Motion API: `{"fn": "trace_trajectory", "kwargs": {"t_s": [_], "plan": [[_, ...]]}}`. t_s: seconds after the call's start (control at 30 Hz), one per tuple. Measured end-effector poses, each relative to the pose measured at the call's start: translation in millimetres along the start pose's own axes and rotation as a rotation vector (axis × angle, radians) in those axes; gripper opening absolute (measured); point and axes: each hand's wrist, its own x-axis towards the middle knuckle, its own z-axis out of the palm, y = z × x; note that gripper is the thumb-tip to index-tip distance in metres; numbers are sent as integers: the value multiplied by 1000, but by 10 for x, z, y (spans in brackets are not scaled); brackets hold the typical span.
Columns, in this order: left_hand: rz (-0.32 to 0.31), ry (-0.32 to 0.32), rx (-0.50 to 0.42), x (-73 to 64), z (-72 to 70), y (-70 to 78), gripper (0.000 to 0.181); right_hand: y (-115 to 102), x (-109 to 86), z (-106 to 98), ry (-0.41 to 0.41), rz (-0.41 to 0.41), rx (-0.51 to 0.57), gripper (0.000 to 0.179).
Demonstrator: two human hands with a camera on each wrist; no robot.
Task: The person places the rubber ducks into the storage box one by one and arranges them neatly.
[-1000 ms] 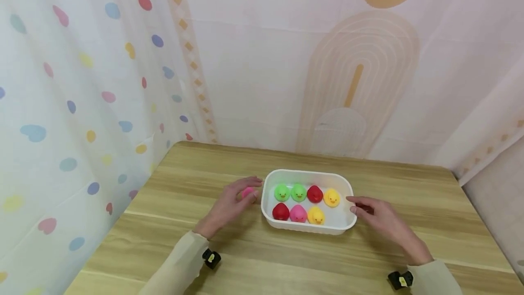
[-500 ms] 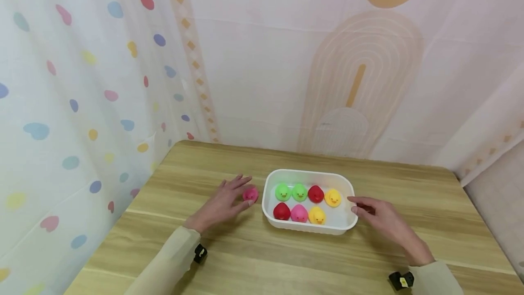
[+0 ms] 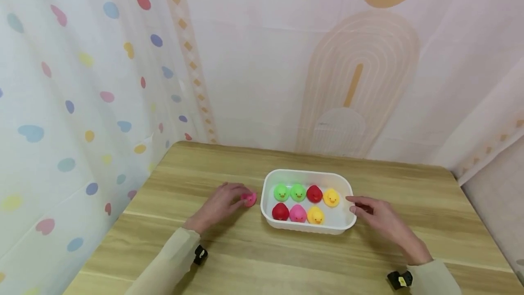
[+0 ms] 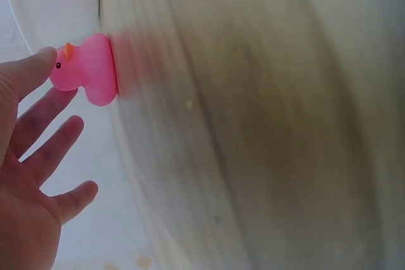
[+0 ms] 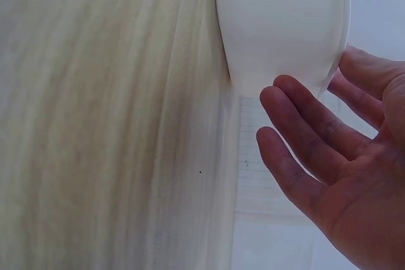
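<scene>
My left hand (image 3: pixel 219 205) pinches a pink rubber duck (image 4: pixel 98 71) by its head, between thumb and index finger. The other fingers spread apart. The duck stands upright with its base at the table, just left of a white plastic basket (image 3: pixel 309 229). My right hand (image 3: pixel 380 217) holds the basket's right rim with thumb and index finger, its other fingers loosely bent outside the wall. Inside the basket sit two green ducks (image 3: pixel 289 193), two red ducks (image 3: pixel 314 194), two yellow ducks (image 3: pixel 331 198) and one pink duck (image 3: pixel 298 213), in two rows.
The wood-grain table (image 3: pixel 262 263) reaches back to a pale curtain (image 3: pixel 254 81) with a printed arch. A dotted curtain (image 3: pixel 82 158) hangs along the left side. Dark wrist devices (image 3: pixel 400 280) sit at both cuffs.
My left hand drew back left from the pink duck beside the basket, then closed its thumb and index finger on the duck's head. The right hand and basket stayed put.
</scene>
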Motion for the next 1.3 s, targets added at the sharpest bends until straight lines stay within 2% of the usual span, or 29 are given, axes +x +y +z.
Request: {"fn": "trace_trajectory", "kwargs": {"t_s": [0.1,0.3,0.53,0.7,0.83,0.97,1.13,1.3], "plan": [[17,39,1,4,15,5,19,-10,7,-5,2,0,-4,36],[-12,61,-28,-34,30,18,17,-16,4,-4,-2,5,1,37],[-34,168,-171,-90,5,70,18,-6,2,-8,0,5,0,37],[9,232,-211,-130,-33,117,21,-2,-1,-10,5,5,-12,37],[12,265,-230,-159,-74,184,20,0,-3,-6,3,7,-20,38],[-8,270,-250,-160,-106,275,20,3,-2,-5,1,8,-13,37],[-48,286,-323,-169,-135,401,20,6,4,1,-5,5,-9,37],[-34,314,-388,-185,-136,507,20,0,10,3,-3,-1,0,38]]}}
